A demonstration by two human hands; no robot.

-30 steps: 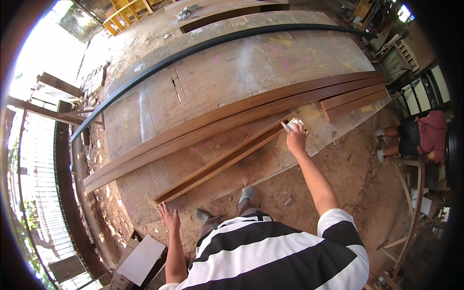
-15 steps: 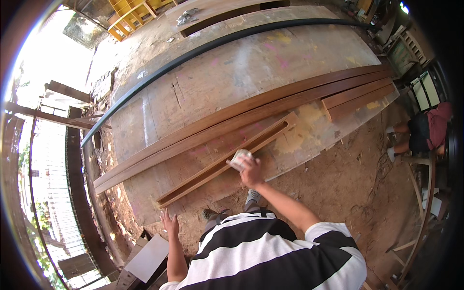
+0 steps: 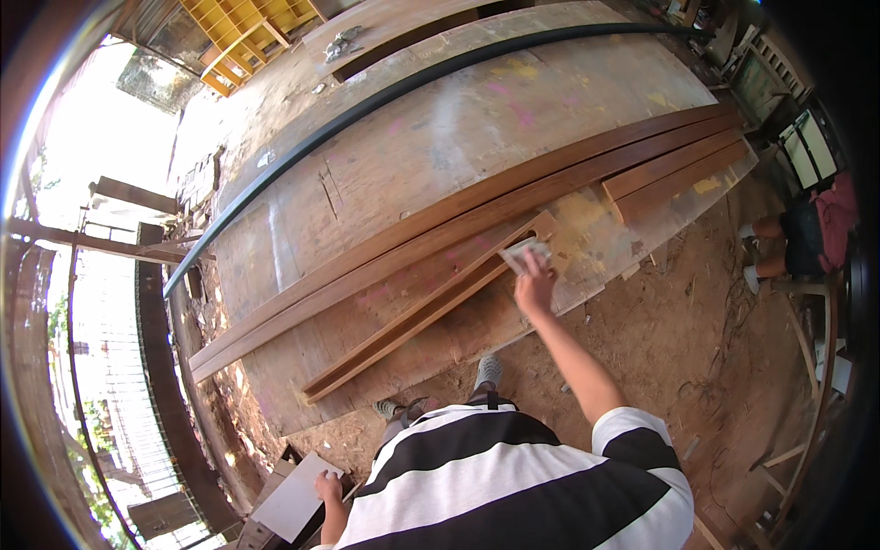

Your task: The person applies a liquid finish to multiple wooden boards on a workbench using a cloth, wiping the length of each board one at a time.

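My right hand (image 3: 534, 286) is closed on a folded whitish cloth (image 3: 526, 256). It presses the cloth onto the right end of a brown wooden piece (image 3: 429, 310) with a long groove along its length, hiding part of that end. The grooved piece lies slantwise near the close edge of a large, paint-stained work board (image 3: 385, 183). Down at the lower left, my left hand (image 3: 327, 486) is off the work, its fingers curled. In the picture it overlaps the edge of a white panel (image 3: 298, 500); whether it touches the panel I cannot tell.
Two long brown boards (image 3: 458, 215) lie beyond the grooved piece, and shorter brown boards (image 3: 678, 179) to their right. A long dark tube (image 3: 367, 101) curves across the far side. Another person (image 3: 820, 229) is at the far right. A yellow rack (image 3: 243, 37) stands at the back left.
My right hand has slid the cloth rightward along the grooved piece, from near its middle to its right end. My left hand has drawn back toward me and its spread fingers have curled.
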